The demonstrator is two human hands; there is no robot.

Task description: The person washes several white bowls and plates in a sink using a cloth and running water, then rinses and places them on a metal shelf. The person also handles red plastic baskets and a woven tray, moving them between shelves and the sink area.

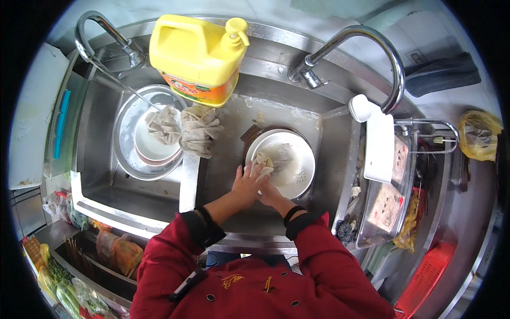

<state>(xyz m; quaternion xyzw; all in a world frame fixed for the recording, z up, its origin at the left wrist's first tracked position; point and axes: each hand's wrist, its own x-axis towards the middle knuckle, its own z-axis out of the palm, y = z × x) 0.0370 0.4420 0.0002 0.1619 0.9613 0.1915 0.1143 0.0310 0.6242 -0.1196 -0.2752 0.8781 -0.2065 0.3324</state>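
A white bowl of cloudy water sits in the right sink basin, inside a brown-rimmed round vessel. A beige cloth is bunched at the bowl's left side, partly under water. My left hand presses on this cloth at the rim, its fingers spread over it. Close against it, my right hand is at the bowl's near left edge; its fingertips are partly hidden, so its grip is unclear. More grey-beige cloth drapes over the divider between basins.
A yellow detergent jug with a pump stands behind the divider. The left basin holds a metal basin with a bowl and cloth inside. Two chrome faucets arch above. At right, a white container rests over a clear tray.
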